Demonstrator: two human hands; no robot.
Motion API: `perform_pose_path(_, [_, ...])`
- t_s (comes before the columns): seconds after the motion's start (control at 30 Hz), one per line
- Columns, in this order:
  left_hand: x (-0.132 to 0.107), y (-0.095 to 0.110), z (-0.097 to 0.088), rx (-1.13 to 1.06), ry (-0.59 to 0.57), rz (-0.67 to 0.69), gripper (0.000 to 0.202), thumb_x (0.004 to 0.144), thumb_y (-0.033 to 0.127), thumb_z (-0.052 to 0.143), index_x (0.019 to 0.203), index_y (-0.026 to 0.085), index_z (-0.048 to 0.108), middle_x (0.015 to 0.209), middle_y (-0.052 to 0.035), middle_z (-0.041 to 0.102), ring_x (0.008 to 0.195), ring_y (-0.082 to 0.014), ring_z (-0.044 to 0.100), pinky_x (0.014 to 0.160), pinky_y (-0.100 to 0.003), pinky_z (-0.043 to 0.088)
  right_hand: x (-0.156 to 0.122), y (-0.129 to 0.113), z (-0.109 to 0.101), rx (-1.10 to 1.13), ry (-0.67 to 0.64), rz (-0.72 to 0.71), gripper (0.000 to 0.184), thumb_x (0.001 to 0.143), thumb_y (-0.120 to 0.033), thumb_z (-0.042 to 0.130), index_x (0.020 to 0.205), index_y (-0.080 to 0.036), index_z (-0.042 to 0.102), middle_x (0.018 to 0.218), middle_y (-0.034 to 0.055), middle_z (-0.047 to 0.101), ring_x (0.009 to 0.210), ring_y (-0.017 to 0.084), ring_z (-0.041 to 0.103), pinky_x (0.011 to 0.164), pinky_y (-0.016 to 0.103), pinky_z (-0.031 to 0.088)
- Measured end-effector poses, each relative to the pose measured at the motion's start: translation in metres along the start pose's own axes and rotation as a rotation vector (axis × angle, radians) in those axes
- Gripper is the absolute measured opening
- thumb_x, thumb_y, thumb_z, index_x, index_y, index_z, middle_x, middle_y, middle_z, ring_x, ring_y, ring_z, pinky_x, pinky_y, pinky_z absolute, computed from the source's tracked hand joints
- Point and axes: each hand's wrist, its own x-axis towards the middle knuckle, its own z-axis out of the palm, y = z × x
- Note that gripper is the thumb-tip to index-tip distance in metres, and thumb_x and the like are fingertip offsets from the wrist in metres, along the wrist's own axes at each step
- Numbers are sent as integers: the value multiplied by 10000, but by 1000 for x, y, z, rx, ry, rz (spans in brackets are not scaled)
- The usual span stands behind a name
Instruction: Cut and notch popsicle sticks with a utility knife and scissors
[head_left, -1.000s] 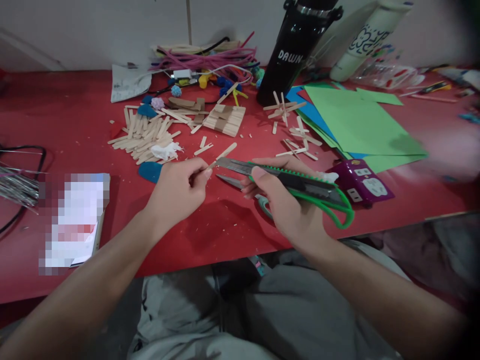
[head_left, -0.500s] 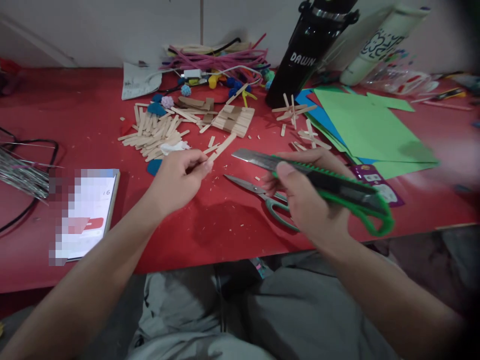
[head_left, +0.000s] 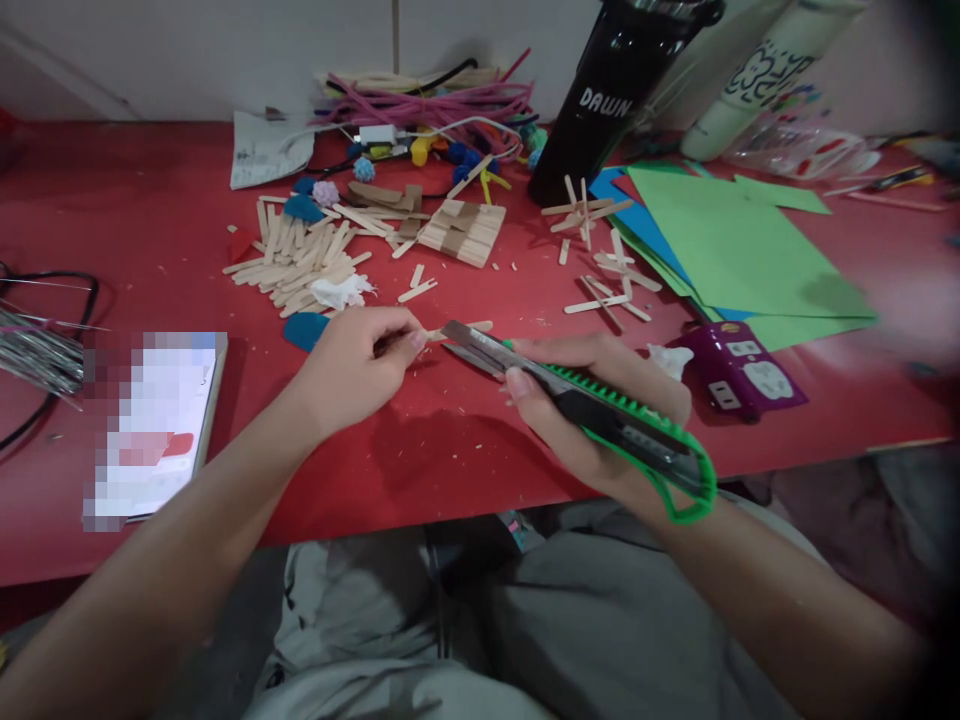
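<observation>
My left hand point(head_left: 356, 365) pinches one end of a thin wooden craft stick point(head_left: 454, 329), which points right just above the red table point(head_left: 112, 210). A green and black utility knife point(head_left: 600, 420) is gripped in my right hand point(head_left: 592, 400), its steel blade extended to the left. The blade tip rests against the stick close to my left fingertips. Both hands hover over the table's near edge, above my lap.
A pile of craft sticks point(head_left: 300, 262) and a glued stick panel point(head_left: 463, 230) lie behind the hands. Green and blue paper sheets point(head_left: 727, 250), a purple power strip point(head_left: 739, 368), a black bottle point(head_left: 607, 95), pipe cleaners point(head_left: 435, 100) and a phone point(head_left: 154, 425) surround them.
The knife has come down and to the left, so its blade now meets the stick. The scissors seen on the table half a second ago are now hidden behind my right hand.
</observation>
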Motion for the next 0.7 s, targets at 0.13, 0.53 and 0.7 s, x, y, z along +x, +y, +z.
perform_pose_path(0.13, [0, 1, 0, 11, 26, -3, 261, 884, 311, 515, 658, 184, 545, 596, 20, 476, 596, -130, 423, 580, -300, 310, -1, 2, 3, 6, 0, -49, 202, 867, -114, 698, 991, -272, 674, 765, -11, 743, 585, 141, 678, 568, 268, 594])
perform_pose_path(0.53, [0, 1, 1, 52, 15, -15, 286, 899, 314, 499, 639, 193, 489, 600, 16, 481, 596, -137, 427, 580, -306, 311, -5, 6, 6, -33, 7, -132, 239, 857, -109, 691, 1029, -273, 667, 804, -21, 763, 549, 117, 668, 554, 233, 577])
perform_pose_path(0.7, [0, 2, 1, 52, -1, -26, 283, 900, 317, 490, 644, 197, 494, 606, 10, 494, 605, -143, 439, 577, -299, 317, -5, 7, 5, -52, 2, -125, 214, 861, -131, 698, 1027, -261, 668, 783, -24, 755, 546, 112, 660, 569, 229, 574])
